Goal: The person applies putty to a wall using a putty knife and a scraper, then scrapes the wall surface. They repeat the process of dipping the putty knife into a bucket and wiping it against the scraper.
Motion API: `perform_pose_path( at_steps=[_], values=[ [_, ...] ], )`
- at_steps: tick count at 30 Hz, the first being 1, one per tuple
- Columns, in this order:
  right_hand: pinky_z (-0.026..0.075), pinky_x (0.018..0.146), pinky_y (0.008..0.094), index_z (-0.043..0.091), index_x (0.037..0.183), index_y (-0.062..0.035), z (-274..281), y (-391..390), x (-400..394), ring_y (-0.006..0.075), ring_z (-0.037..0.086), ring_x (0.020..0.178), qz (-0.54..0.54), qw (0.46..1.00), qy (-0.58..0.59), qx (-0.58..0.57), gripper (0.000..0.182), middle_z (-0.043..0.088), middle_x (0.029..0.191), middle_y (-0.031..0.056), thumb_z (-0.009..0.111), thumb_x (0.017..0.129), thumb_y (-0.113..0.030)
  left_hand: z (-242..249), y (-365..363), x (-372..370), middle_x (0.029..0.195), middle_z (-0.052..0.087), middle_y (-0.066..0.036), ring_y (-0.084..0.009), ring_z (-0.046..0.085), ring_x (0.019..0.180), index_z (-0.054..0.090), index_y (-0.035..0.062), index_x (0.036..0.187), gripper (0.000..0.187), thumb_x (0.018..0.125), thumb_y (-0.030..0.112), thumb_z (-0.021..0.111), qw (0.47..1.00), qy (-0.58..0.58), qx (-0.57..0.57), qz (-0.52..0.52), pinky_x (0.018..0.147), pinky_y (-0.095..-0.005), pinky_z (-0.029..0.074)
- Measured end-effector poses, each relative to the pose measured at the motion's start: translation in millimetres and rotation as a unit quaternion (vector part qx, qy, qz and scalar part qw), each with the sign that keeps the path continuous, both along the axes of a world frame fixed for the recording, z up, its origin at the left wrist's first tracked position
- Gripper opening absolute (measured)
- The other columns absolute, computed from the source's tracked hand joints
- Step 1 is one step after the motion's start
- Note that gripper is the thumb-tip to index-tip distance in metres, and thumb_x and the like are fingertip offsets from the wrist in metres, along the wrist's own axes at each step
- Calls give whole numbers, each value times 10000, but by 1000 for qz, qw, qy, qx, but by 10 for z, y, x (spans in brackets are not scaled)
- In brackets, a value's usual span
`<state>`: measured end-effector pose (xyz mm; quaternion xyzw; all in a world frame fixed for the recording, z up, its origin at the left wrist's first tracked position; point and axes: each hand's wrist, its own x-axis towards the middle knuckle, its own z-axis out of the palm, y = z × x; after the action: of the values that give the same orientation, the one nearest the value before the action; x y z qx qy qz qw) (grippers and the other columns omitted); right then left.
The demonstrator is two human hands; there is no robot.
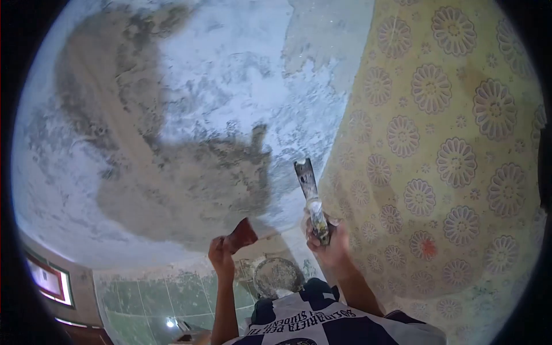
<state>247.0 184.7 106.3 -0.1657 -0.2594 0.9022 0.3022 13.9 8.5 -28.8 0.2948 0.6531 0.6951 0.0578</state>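
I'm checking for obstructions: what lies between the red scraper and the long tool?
Nothing but wall shows between the red scraper and the long tool in the head view.

The red spreader (244, 234), flat and flaring toward its free end, slants up to the right in the left hand (221, 253). The scraper (308, 187), long, narrow and grey with whitish smears, stands nearly upright in the right hand (329, 238), its notched end up.
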Motion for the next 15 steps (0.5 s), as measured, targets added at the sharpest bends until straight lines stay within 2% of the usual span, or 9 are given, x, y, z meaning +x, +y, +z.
perform_pose_path(
  at_steps=[2, 4, 5, 6, 9, 10, 12, 13, 15],
  values=[
    [455, 610, 340, 544, 1212, -42, -127, 236, -28, 149, 557, 685, -4, 999, 40, -4, 409, 611, 929, 77, 470, 953, -350, -188, -117, -46, 903, 637, -65, -121, 582, 828, 618, -34, 1022, 92, 980, 41, 583, 1000, -26, 6, 11, 728, -256, 475],
    [483, 658, 329, 529, 1260, -25, -10, 465, -119, 178, 589, 749, -90, 990, -24, 103, 450, 617, 989, 95, 484, 948, -347, -251, -182, 33, 859, 620, -34, -84, 550, 761, 608, -17, 1020, 128, 1009, 108, 585, 989, -139, 38, 24, 662, -231, 443],
    [521, 768, 352, 491, 1360, -7, -45, 640, -118, 192, 619, 861, -73, 985, 24, 154, 490, 622, 1077, 107, 563, 960, -280, -394, -217, 11, 822, 603, -13, -55, 520, 708, 599, -5, 1024, 150, 1020, 144, 587, 994, -101, 17, 41, 614, -214, 417],
    [521, 768, 352, 491, 1360, -7, -65, 807, -174, 192, 619, 861, -65, 986, 28, 154, 490, 622, 1077, 107, 563, 960, -280, -379, -204, 72, 822, 603, -13, -55, 520, 708, 599, -5, 1024, 150, 1020, 144, 587, 994, -98, 18, 49, 614, -214, 417],
    [525, 903, 357, 358, 1508, 15, -35, 1268, -318, 192, 598, 1085, -141, 928, -93, 333, 720, 596, 1235, 125, 729, 932, -208, -277, -216, 174, 803, 595, -14, -45, 497, 676, 586, 6, 1038, 121, 1020, 126, 581, 991, -114, 23, 69, 567, -220, 390],
    [525, 903, 357, 358, 1508, 15, 7, 1399, -391, 192, 598, 1085, -143, 930, -80, 328, 720, 596, 1235, 125, 729, 932, -208, -277, -211, 199, 803, 595, -14, -45, 497, 676, 586, 6, 1038, 121, 1020, 126, 581, 992, -100, 21, 72, 567, -220, 390],
    [521, 904, 319, 386, 1497, 4, 78, 1651, -515, 190, 593, 1099, -201, 862, -153, 440, 717, 590, 1247, 137, 731, 933, -272, -258, -118, 286, 793, 594, -15, -50, 502, 670, 576, 9, 1041, 126, 1021, 133, 578, 988, -108, 33, 106, 556, -221, 391],
    [521, 904, 319, 386, 1497, 4, 120, 1778, -574, 190, 593, 1099, -202, 865, -146, 435, 717, 590, 1247, 137, 731, 933, -272, -143, -50, 373, 799, 599, -18, -53, 519, 684, 568, 11, 1043, 131, 1023, 140, 575, 982, -127, 13, 139, 558, -217, 399],
    [537, 840, 306, 479, 1434, 2, 234, 2024, -721, 188, 615, 1018, -280, 804, -164, 499, 651, 601, 1162, 126, 758, 907, -259, 0, 32, 514, 814, 606, -24, -57, 528, 697, 565, 13, 1045, 133, 1025, 145, 572, 979, -134, 10, 152, 566, -219, 409]
  ],
)
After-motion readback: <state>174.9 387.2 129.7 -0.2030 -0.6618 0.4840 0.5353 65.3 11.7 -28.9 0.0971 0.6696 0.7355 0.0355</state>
